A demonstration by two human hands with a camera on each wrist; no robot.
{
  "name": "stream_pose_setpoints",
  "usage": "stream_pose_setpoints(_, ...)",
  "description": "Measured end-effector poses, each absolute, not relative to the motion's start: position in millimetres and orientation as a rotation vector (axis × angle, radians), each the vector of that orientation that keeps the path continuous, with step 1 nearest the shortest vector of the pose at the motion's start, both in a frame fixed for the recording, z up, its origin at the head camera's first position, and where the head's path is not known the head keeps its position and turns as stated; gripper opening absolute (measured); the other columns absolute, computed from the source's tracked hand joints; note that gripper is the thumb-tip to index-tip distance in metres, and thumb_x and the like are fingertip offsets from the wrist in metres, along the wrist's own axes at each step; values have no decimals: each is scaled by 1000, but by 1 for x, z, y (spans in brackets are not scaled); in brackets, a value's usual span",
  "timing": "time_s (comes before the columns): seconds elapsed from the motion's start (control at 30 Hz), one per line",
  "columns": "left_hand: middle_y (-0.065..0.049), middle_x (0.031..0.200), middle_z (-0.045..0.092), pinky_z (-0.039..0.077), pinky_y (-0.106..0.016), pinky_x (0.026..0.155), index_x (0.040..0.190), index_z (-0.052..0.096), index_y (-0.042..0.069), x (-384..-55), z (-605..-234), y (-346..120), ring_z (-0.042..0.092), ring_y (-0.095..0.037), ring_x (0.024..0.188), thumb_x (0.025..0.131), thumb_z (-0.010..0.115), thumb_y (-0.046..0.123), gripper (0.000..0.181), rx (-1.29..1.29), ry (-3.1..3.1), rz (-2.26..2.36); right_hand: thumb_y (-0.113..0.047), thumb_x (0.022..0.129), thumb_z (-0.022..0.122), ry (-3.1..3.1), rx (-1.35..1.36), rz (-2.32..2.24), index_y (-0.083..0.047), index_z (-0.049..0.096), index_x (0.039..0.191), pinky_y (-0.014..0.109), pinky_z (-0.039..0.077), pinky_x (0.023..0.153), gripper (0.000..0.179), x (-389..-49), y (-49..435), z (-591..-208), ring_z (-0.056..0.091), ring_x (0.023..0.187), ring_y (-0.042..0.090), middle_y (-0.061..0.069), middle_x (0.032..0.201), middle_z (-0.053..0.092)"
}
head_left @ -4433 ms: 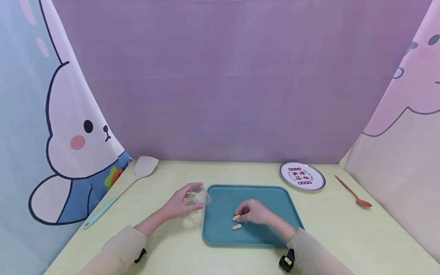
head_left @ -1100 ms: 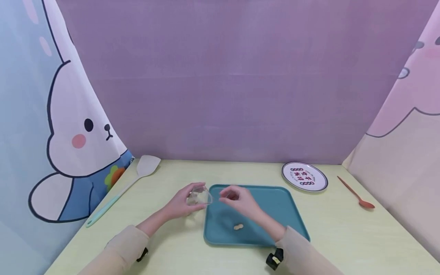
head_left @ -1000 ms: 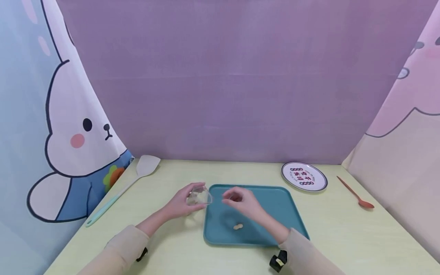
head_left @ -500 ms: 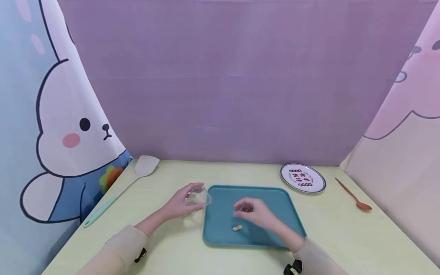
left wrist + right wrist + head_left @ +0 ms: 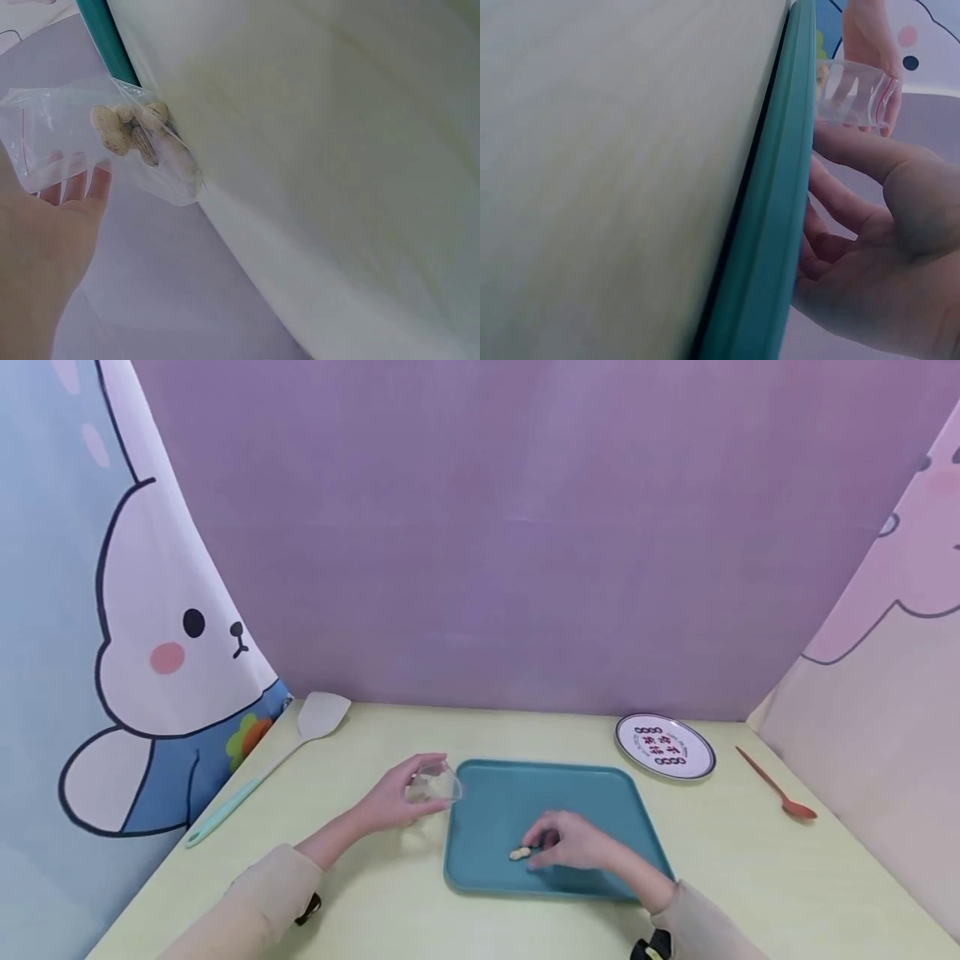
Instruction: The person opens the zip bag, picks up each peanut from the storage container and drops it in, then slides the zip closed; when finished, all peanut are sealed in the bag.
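Observation:
My left hand (image 5: 393,793) grips a small clear zip-lock bag (image 5: 435,785) by its mouth, off the left edge of the teal tray. Several peanuts in their shells (image 5: 112,133) lie at the bottom of the bag in the left wrist view. On the tray (image 5: 480,810) lies a single peanut (image 5: 520,854). Just to the right of it is my right hand (image 5: 572,841), thumb and forefinger parted and pointing at the peanut. Nothing shows between those fingers. In the right wrist view the tray's rim hides the fingertips and the peanut.
A spatula (image 5: 322,714) with a pale green handle lies at the left. Behind the tray on the right is a white plate (image 5: 665,746) with red writing, and beside it a reddish-brown spoon (image 5: 780,789). Printed cloth walls border the table at the back and sides.
One of two peanuts left the tray, and my right hand came close to the bag. Since then it has moved back right and down to the other peanut. My left hand stays in place.

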State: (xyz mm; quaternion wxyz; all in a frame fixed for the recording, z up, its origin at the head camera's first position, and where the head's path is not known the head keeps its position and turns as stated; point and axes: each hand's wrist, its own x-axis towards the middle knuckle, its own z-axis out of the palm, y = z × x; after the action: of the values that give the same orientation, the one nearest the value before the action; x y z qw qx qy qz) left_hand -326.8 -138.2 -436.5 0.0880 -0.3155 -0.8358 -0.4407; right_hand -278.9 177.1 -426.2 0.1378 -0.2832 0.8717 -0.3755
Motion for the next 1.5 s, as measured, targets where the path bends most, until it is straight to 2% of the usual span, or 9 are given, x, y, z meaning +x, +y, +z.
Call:
stream_pose_setpoints(0.23, -3, 124, 60, 46, -47, 92, 133, 48, 10, -331, -438, -139, 56, -23, 116, 78, 76, 33, 66, -954, -2483, -1310, -14, 79, 75, 2521, -803, -1057, -10, 69, 92, 24, 44, 66, 15, -280, 178, -427, 53, 80, 14, 5, 97, 57)
stream_pose_setpoints(0.47, -2, 124, 60, 46, -39, 92, 134, 48, 12, -329, -441, -140, 56, -22, 115, 78, 76, 35, 66, -930, -2501, -1307, -20, 79, 76, 2531, -830, -1053, -10, 68, 94, 21, 44, 67, 20, -282, 174, -432, 50, 78, 9, 4, 93, 56)
stream_pose_setpoints(0.63, -1, 124, 61, 46, -40, 92, 134, 48, 12, -328, -442, -141, 56, -21, 115, 78, 76, 35, 67, -918, -2513, -1310, -20, 80, 74, 2567, -869, -1032, -11, 68, 88, 21, 42, 66, 13, -281, 171, -433, 49, 75, 8, 3, 89, 56)
stream_pose_setpoints(0.87, -3, 123, 61, 46, -47, 93, 133, 48, 10, -326, -445, -142, 56, -23, 115, 78, 76, 35, 67, -900, -2517, -1350, -15, 82, 71, 2525, -839, -1114, -6, 67, 87, 20, 45, 61, 11, -282, 173, -435, 55, 68, 5, 4, 81, 65)
stream_pose_setpoints(1.07, -2, 124, 60, 46, -42, 92, 133, 48, 10, -327, -445, -142, 56, -22, 115, 78, 76, 35, 67, -896, -2521, -1330, -14, 82, 71, 2513, -823, -1173, -5, 66, 86, 19, 45, 57, 12, -283, 175, -431, 58, 64, 4, 5, 76, 67)
stream_pose_setpoints(1.27, -3, 124, 61, 46, -44, 92, 133, 48, 10, -326, -444, -142, 56, -23, 115, 78, 76, 34, 67, -891, -2513, -1335, -13, 84, 69, 2519, -807, -1246, -3, 67, 90, 20, 47, 56, 12, -284, 174, -427, 61, 65, 10, 11, 77, 68)
stream_pose_setpoints(1.5, -2, 123, 61, 47, -39, 92, 133, 48, 10, -329, -441, -140, 56, -21, 115, 78, 76, 35, 67, -914, -2501, -1318, -13, 86, 65, 2612, -824, -1335, -2, 68, 94, 22, 48, 53, 14, -288, 171, -419, 62, 64, 19, 16, 80, 68)
